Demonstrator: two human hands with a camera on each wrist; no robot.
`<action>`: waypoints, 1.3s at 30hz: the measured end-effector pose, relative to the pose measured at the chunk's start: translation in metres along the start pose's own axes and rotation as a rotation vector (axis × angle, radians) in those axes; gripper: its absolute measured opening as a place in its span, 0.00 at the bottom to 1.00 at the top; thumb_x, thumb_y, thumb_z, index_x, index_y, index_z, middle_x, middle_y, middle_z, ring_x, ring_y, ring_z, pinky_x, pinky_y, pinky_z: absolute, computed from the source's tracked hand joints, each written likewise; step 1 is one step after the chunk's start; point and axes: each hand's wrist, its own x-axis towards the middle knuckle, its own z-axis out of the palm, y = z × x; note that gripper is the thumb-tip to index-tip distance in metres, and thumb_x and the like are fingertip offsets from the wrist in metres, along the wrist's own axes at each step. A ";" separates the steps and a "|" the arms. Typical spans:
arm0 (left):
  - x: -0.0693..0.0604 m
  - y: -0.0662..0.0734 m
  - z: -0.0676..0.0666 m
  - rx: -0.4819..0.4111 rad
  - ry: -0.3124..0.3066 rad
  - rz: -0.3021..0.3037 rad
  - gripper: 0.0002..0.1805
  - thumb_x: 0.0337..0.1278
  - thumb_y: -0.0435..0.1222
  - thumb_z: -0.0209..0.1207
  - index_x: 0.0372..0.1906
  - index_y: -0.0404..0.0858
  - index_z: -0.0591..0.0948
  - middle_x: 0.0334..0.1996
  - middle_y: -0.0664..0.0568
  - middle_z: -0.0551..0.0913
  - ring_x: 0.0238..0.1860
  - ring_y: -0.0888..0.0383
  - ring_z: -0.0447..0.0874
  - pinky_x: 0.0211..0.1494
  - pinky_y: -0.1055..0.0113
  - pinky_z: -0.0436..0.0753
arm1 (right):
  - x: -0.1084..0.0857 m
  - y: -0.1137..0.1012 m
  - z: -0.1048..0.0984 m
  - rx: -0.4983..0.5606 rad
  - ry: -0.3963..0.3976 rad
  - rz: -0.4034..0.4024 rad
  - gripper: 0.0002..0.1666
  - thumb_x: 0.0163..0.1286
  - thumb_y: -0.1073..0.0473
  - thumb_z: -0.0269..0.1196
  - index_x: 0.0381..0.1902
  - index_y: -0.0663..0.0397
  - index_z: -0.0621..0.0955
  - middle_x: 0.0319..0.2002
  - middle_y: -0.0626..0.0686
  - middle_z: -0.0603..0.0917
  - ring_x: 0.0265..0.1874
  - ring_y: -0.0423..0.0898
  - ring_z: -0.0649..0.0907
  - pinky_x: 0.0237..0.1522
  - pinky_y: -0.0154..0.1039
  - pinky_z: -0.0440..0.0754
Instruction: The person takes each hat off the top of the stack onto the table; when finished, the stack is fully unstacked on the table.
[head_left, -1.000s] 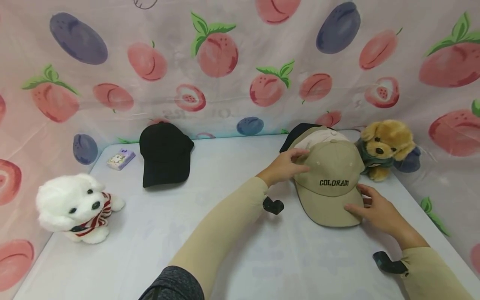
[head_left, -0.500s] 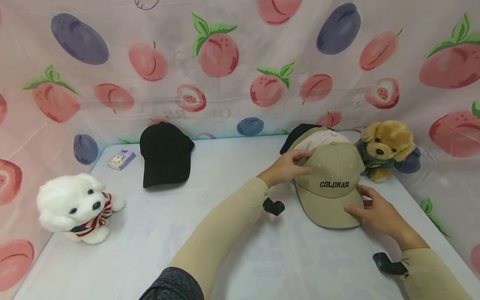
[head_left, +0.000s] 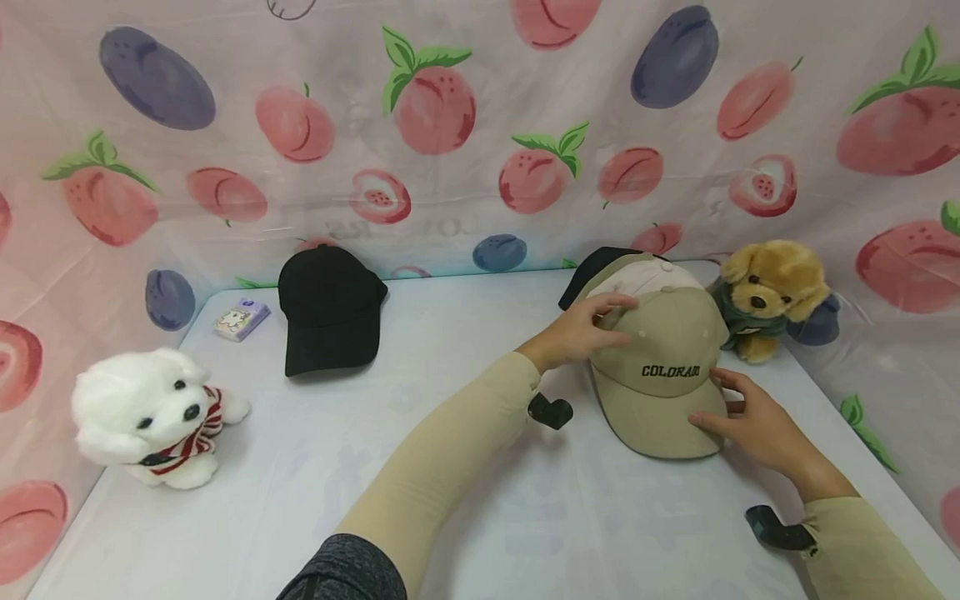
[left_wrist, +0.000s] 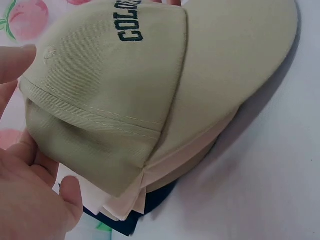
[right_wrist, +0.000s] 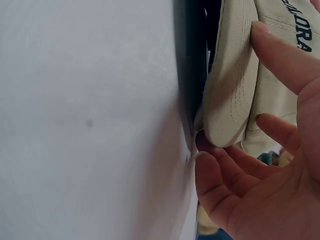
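Note:
A beige baseball cap (head_left: 663, 333) lettered "COLORADO" tops a stack of caps at the back right. Under it show a pale pink cap (head_left: 626, 277), another beige edge and a dark navy cap (head_left: 592, 271). My left hand (head_left: 572, 333) holds the top cap's crown by its left side; in the left wrist view some fingers reach in behind its lower edge. On the other side my right hand (head_left: 765, 425) pinches the brim, thumb on top and fingers beneath, as the right wrist view shows. How far the fingers go under is hidden.
A brown plush dog (head_left: 772, 292) sits right beside the stack, with a dark blue item (head_left: 817, 321) behind it. On the left are a black cap (head_left: 333, 312), a small purple packet (head_left: 242, 319) and a white plush dog (head_left: 150, 417). A fruit-print curtain (head_left: 450, 200) borders the white table (head_left: 420, 367).
My left hand has shifted slightly to the right along the crown, and the top beige cap has moved slightly down and right. The right hand keeps its hold on the brim.

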 end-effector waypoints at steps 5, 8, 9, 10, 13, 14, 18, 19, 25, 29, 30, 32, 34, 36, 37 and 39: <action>0.000 0.005 0.002 -0.023 -0.010 0.022 0.24 0.60 0.29 0.67 0.62 0.37 0.79 0.62 0.52 0.77 0.61 0.71 0.69 0.64 0.77 0.65 | -0.002 0.001 0.000 -0.013 0.006 0.002 0.61 0.66 0.38 0.68 0.76 0.72 0.51 0.71 0.77 0.56 0.58 0.76 0.71 0.51 0.66 0.76; -0.001 0.009 0.004 -0.031 -0.006 0.018 0.23 0.60 0.30 0.67 0.61 0.36 0.80 0.60 0.52 0.78 0.58 0.71 0.70 0.62 0.77 0.66 | -0.005 0.001 -0.001 -0.023 0.012 0.007 0.60 0.66 0.38 0.68 0.76 0.71 0.52 0.71 0.76 0.57 0.58 0.76 0.72 0.50 0.66 0.77; -0.002 0.011 0.005 -0.033 -0.006 0.017 0.22 0.60 0.30 0.68 0.60 0.36 0.80 0.59 0.53 0.78 0.57 0.71 0.71 0.62 0.77 0.67 | -0.006 0.001 -0.002 -0.028 0.015 0.006 0.60 0.66 0.38 0.68 0.76 0.71 0.53 0.71 0.76 0.57 0.58 0.75 0.72 0.50 0.65 0.77; -0.002 0.012 0.005 -0.032 -0.006 0.017 0.22 0.60 0.30 0.67 0.60 0.36 0.80 0.59 0.53 0.78 0.56 0.71 0.71 0.61 0.77 0.67 | -0.007 0.001 -0.002 -0.033 0.018 0.004 0.60 0.66 0.38 0.68 0.76 0.70 0.53 0.71 0.76 0.58 0.58 0.75 0.72 0.50 0.65 0.77; -0.003 0.016 0.004 -0.025 -0.012 0.019 0.21 0.60 0.30 0.68 0.59 0.37 0.81 0.56 0.55 0.79 0.55 0.71 0.72 0.60 0.77 0.69 | -0.010 -0.001 -0.004 -0.041 0.028 -0.007 0.58 0.66 0.39 0.68 0.76 0.70 0.54 0.70 0.76 0.59 0.57 0.74 0.73 0.49 0.65 0.77; -0.004 0.018 0.003 -0.018 -0.018 0.023 0.21 0.60 0.30 0.68 0.59 0.37 0.81 0.56 0.55 0.79 0.55 0.71 0.71 0.60 0.77 0.69 | -0.011 -0.001 -0.004 -0.042 0.031 -0.011 0.58 0.66 0.39 0.68 0.76 0.70 0.54 0.70 0.76 0.59 0.57 0.74 0.73 0.49 0.65 0.77; -0.006 0.024 -0.002 0.025 -0.029 0.033 0.21 0.60 0.32 0.68 0.59 0.38 0.82 0.57 0.56 0.79 0.57 0.71 0.71 0.61 0.77 0.68 | -0.015 -0.005 -0.007 -0.047 0.040 -0.026 0.57 0.67 0.40 0.68 0.75 0.72 0.54 0.69 0.76 0.59 0.57 0.74 0.74 0.49 0.64 0.78; -0.007 0.026 -0.003 0.038 -0.030 0.034 0.21 0.60 0.32 0.68 0.59 0.39 0.82 0.57 0.56 0.79 0.57 0.71 0.70 0.61 0.77 0.67 | -0.016 -0.006 -0.008 -0.049 0.038 -0.027 0.57 0.67 0.40 0.68 0.75 0.72 0.54 0.69 0.77 0.59 0.57 0.74 0.74 0.49 0.64 0.78; -0.013 0.033 -0.011 0.096 -0.007 0.041 0.21 0.60 0.34 0.69 0.58 0.41 0.83 0.58 0.56 0.80 0.58 0.71 0.71 0.61 0.77 0.68 | -0.020 -0.015 -0.011 -0.057 0.053 -0.057 0.56 0.66 0.42 0.69 0.74 0.73 0.56 0.69 0.76 0.61 0.55 0.74 0.75 0.44 0.61 0.81; -0.017 0.038 -0.016 0.113 0.007 0.064 0.19 0.60 0.32 0.67 0.57 0.41 0.83 0.57 0.55 0.80 0.57 0.70 0.72 0.61 0.77 0.68 | -0.022 -0.023 -0.012 -0.051 0.062 -0.087 0.55 0.66 0.44 0.70 0.74 0.72 0.56 0.69 0.75 0.61 0.55 0.73 0.76 0.41 0.56 0.82; -0.017 0.039 -0.017 0.112 0.008 0.069 0.19 0.61 0.32 0.67 0.57 0.41 0.83 0.57 0.55 0.80 0.57 0.70 0.72 0.61 0.77 0.68 | -0.022 -0.025 -0.012 -0.051 0.064 -0.093 0.55 0.66 0.44 0.70 0.74 0.72 0.56 0.69 0.75 0.62 0.55 0.73 0.76 0.40 0.55 0.82; -0.019 0.041 -0.020 0.112 0.010 0.077 0.18 0.61 0.31 0.66 0.57 0.40 0.83 0.57 0.55 0.80 0.57 0.69 0.72 0.61 0.77 0.69 | -0.022 -0.029 -0.013 -0.056 0.066 -0.103 0.55 0.66 0.44 0.70 0.74 0.72 0.56 0.69 0.74 0.62 0.55 0.72 0.76 0.40 0.55 0.82; -0.021 0.043 -0.022 0.098 0.010 0.079 0.18 0.61 0.30 0.66 0.56 0.40 0.83 0.56 0.55 0.80 0.56 0.69 0.73 0.61 0.76 0.69 | -0.022 -0.033 -0.013 -0.059 0.067 -0.108 0.55 0.66 0.44 0.70 0.74 0.71 0.57 0.69 0.74 0.62 0.55 0.72 0.76 0.40 0.55 0.82; -0.023 0.045 -0.025 0.093 0.010 0.078 0.18 0.61 0.30 0.66 0.56 0.39 0.83 0.56 0.55 0.80 0.57 0.68 0.73 0.61 0.76 0.69 | -0.022 -0.036 -0.014 -0.060 0.066 -0.111 0.55 0.66 0.44 0.70 0.75 0.71 0.57 0.69 0.73 0.63 0.55 0.72 0.76 0.40 0.55 0.82; -0.024 0.046 -0.026 0.092 0.009 0.078 0.18 0.61 0.30 0.65 0.56 0.39 0.83 0.56 0.55 0.80 0.57 0.68 0.73 0.61 0.76 0.69 | -0.022 -0.038 -0.014 -0.061 0.065 -0.112 0.55 0.66 0.44 0.70 0.75 0.71 0.57 0.69 0.73 0.63 0.55 0.72 0.76 0.40 0.55 0.83; -0.027 0.048 -0.029 0.099 0.008 0.082 0.18 0.62 0.29 0.65 0.56 0.38 0.82 0.56 0.53 0.80 0.57 0.68 0.73 0.61 0.76 0.69 | -0.022 -0.041 -0.014 -0.060 0.063 -0.113 0.55 0.65 0.44 0.71 0.74 0.70 0.57 0.69 0.73 0.63 0.55 0.71 0.77 0.40 0.55 0.83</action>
